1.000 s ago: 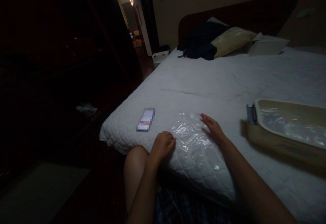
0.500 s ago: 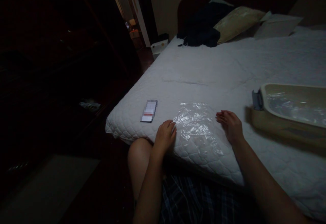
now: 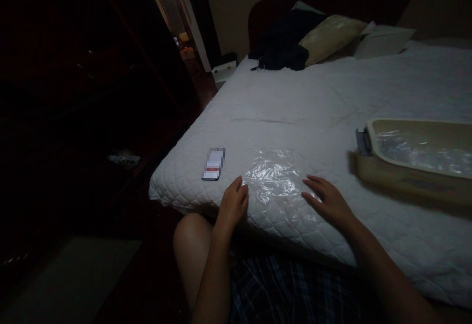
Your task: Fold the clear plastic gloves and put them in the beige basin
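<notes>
A thin, clear plastic bag or sheet (image 3: 275, 176), crinkled and shiny, lies flat on the white quilted bed (image 3: 273, 98). At its left edge rests my left hand (image 3: 234, 201), fingers loosely bent and slightly apart, with nothing visibly gripped. My right hand (image 3: 328, 200) is open at the right edge of the plastic, thumb and fingers spread, fingertips touching or just over it. Left of the plastic, a phone (image 3: 213, 164) with a blurred screen lies on the bed.
A beige plastic bin (image 3: 409, 181) with a grey latch (image 3: 363, 142) stands at the right, clear plastic inside it. Dark cloth (image 3: 283, 41) and a beige pillow (image 3: 334, 38) lie by the headboard. The bed's left edge drops to a dark floor.
My right hand has spread its thumb and fingers apart and moved slightly left and down toward the plastic. The view has shifted a little; my left hand stays by the left edge.
</notes>
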`<state>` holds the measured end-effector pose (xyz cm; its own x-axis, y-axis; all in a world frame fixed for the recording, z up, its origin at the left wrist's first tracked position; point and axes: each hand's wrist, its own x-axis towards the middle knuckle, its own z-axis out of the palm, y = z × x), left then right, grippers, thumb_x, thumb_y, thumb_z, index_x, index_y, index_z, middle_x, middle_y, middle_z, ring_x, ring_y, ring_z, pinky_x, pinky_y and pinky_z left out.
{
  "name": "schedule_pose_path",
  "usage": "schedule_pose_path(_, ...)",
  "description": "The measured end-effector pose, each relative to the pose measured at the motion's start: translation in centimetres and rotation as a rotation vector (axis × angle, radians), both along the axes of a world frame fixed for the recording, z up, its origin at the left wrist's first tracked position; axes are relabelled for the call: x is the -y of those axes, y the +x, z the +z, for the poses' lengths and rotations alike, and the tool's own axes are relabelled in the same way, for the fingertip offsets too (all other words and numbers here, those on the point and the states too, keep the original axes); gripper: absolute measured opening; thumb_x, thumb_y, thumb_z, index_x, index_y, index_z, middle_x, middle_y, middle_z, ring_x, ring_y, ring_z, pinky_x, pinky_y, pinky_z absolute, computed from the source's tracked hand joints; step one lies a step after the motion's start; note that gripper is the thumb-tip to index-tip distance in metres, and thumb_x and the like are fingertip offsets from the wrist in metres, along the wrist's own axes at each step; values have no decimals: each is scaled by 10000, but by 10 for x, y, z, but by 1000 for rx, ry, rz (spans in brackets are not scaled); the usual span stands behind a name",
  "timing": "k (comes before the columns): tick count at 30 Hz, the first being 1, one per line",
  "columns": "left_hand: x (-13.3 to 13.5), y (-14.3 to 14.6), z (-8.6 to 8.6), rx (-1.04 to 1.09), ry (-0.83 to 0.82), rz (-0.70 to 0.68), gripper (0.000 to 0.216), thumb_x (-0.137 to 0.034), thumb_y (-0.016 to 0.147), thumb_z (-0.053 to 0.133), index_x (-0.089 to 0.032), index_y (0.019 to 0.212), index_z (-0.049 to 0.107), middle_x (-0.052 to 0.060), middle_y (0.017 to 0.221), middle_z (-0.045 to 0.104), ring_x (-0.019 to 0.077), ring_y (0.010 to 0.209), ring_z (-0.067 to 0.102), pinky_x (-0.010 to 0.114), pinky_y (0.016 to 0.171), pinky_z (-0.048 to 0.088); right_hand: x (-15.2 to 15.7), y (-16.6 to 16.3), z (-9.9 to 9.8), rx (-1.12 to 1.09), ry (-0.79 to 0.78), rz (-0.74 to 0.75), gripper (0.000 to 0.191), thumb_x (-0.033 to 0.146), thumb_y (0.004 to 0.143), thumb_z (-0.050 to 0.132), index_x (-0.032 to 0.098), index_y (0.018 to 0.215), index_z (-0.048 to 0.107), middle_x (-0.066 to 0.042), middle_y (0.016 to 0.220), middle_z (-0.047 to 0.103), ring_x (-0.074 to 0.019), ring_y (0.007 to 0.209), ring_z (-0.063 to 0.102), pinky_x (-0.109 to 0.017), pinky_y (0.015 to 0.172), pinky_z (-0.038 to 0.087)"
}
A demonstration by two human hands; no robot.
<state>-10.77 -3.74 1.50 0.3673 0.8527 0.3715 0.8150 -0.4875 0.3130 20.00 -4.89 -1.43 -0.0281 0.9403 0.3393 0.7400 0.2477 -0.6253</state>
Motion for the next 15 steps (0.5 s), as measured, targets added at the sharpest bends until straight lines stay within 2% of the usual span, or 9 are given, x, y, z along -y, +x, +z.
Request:
schedule_pose_path(3, 8, 3, 5, 19, 68, 23, 250, -162, 805, 483, -185, 1049, 534, 125, 1294, 441, 265, 1220, 394, 478, 974, 388, 3, -1, 6, -138, 63, -39, 352, 415, 777, 545, 219, 1063, 602, -85, 1162, 569, -247, 1059, 533, -446, 914, 430)
schedule_pose_path(6, 19, 16, 8, 0, 69, -64, 254, -149, 825, 448, -181, 1067, 521, 119, 1178, 536, 232, 1118, 486, 440, 929, 431, 9, -7, 14, -154, 122, -56, 282, 381, 808, 509, 214, 1014, 606, -82, 1082, 597, -226, 1003, 560, -423, 875, 458)
schedule_pose_path(9, 25, 31, 6, -48, 90, -141, 219, -187, 841, 449, -177, 1044, 530, 113, 1123, 576, 223, 1061, 528, 421, 907, 449, 14, -18, 20, -74, 89, 58, 254, 352, 822, 498, 215, 1011, 597, -75, 1029, 620, -216, 953, 582, -406, 839, 476)
schedule_pose_path(15, 24, 37, 3, -123, 15, -152, 299, -274, 802, 553, -166, 1078, 505, 145, 1225, 518, 276, 1174, 457, 485, 957, 392, 14, -33, 17, 228, 140, 300, 348, 381, 781, 568, 199, 1077, 589, -101, 1109, 597, -242, 1039, 537, -444, 921, 404)
